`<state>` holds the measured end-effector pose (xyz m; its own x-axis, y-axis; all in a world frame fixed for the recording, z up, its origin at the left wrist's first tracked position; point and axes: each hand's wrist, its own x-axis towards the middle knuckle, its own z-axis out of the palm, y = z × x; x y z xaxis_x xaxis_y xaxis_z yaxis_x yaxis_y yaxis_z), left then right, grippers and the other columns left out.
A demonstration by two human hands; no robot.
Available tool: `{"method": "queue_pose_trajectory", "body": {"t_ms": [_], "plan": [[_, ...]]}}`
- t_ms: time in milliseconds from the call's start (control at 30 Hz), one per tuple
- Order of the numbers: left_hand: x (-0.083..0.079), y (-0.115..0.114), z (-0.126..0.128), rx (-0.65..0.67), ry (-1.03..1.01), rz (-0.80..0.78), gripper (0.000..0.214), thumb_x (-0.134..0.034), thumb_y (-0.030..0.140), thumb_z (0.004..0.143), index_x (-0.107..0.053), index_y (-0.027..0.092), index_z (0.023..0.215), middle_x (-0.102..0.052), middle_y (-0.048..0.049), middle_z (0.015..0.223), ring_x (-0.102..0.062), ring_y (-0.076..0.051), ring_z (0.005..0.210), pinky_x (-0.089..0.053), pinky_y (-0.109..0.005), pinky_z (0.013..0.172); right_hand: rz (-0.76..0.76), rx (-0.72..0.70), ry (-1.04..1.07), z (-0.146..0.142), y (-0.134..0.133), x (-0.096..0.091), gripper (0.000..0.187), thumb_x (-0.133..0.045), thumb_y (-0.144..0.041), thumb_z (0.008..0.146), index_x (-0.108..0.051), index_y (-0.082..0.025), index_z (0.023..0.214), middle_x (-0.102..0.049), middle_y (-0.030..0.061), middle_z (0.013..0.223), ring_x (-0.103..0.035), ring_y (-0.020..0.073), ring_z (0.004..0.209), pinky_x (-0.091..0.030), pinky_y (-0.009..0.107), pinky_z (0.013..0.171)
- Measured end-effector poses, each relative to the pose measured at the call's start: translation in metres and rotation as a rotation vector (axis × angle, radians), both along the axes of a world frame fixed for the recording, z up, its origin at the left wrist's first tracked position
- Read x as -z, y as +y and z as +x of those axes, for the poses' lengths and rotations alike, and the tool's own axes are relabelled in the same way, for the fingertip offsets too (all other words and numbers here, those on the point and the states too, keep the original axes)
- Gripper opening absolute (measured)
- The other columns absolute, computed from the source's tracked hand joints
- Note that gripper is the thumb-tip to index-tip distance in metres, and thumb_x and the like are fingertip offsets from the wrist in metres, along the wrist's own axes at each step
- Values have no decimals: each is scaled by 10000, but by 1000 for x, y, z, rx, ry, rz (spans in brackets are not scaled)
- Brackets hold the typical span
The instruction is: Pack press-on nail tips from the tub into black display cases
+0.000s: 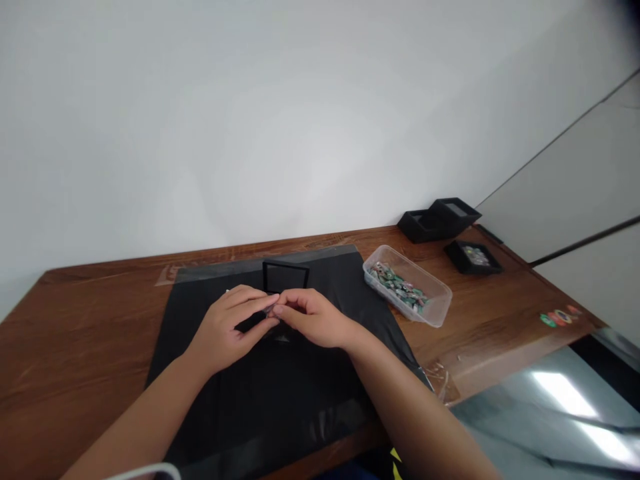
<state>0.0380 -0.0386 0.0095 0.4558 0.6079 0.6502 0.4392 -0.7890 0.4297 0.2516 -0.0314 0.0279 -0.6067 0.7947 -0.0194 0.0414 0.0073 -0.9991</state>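
Over the black mat [300, 400], my left hand [233, 327] and my right hand [315, 319] meet fingertip to fingertip. Between them they pinch a small, shiny, purplish piece [271, 309]; the fingers cover most of it, so its kind does not show. Just behind the hands stands the raised lid of a black-framed box [285, 275] with a clear or dark panel. The lower part of that box is mostly hidden under my hands.
Right of the mat, a clear plastic tub [435, 303] holds many small green, pink and silvery pieces. Black boxes [425, 225] are stacked by the wall, with another black box [473, 257] in front, small items inside. Colourful stickers [560, 317] mark the wooden table [75, 333].
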Motion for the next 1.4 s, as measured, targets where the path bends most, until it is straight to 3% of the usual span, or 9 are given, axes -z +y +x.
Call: {"method": "queue_pose_trajectory", "body": {"t_ms": [267, 500, 600, 733, 800, 933, 1067, 1233, 1400], "plan": [[-6, -2, 3, -3, -76, -52, 242, -728, 219, 923, -763, 233, 1162, -776, -38, 835, -693, -155, 721, -570, -284, 676, 22, 7, -34, 2, 1, 4, 328, -595, -471, 956, -628, -159, 858, -444, -66, 641, -347, 73, 564, -289, 215, 533], [-8, -1, 1, -27, -77, -55, 123, -793, 266, 869, -785, 225, 985, -755, -14, 781, -679, -147, 698, -558, -282, 689, 48, 45, -53, 3, 2, 6, 320, -616, -465, 948, -675, -154, 898, -519, -41, 655, -398, 81, 572, -304, 210, 526], [-6, 0, -1, -52, -56, -66, 140, -804, 314, 859, -780, 223, 963, -732, -12, 755, -669, -154, 696, -554, -283, 681, 153, 111, -162, 10, -1, -5, 271, -608, -416, 959, -711, -167, 930, -575, -21, 692, -455, 93, 611, -342, 212, 559], [-3, 0, -3, -52, -37, -40, 142, -800, 292, 866, -769, 219, 984, -712, -9, 762, -649, -149, 691, -535, -274, 674, 300, 267, -236, 37, -12, -38, 290, -566, -421, 983, -733, -186, 1009, -653, 8, 774, -511, 113, 637, -380, 234, 585], [-2, 0, -4, -49, -19, -35, 146, -789, 294, 878, -763, 218, 1000, -687, 6, 731, -628, -135, 655, -518, -267, 665, 373, 396, -377, 63, -15, -59, 334, -532, -462, 999, -728, -202, 1078, -687, 23, 815, -538, 128, 651, -397, 250, 605], [1, 1, -5, -73, 21, -44, 149, -761, 329, 900, -764, 224, 1006, -620, 42, 656, -568, -107, 574, -471, -246, 616, 418, 469, -1061, 126, -2, -83, 316, -579, -461, 969, -752, -240, 1113, -742, 52, 916, -646, 183, 785, -422, 271, 686], [6, 1, -7, -67, 40, -43, 171, -741, 352, 915, -761, 234, 1036, -599, 52, 648, -555, -101, 568, -459, -241, 623, 357, 488, -1619, 170, 26, -71, 411, -453, -459, 1027, -725, -244, 1248, -744, 120, 1200, -691, 265, 1047, -472, 306, 809], [12, 2, -10, -94, 41, -34, 179, -736, 357, 916, -750, 238, 1049, -590, 56, 655, -527, -99, 558, -447, -234, 611, 326, 397, -1703, 179, 37, -39, 314, -597, -382, 955, -774, -213, 1152, -755, 160, 1166, -709, 291, 1073, -498, 331, 869], [12, 2, -10, -124, 38, -56, 210, -737, 386, 910, -746, 229, 1050, -589, 52, 669, -530, -103, 574, -448, -235, 617, 330, 411, -1714, 177, 32, -25, 290, -606, -351, 931, -772, -198, 1115, -756, 167, 1145, -720, 302, 1055, -518, 350, 859]]}}
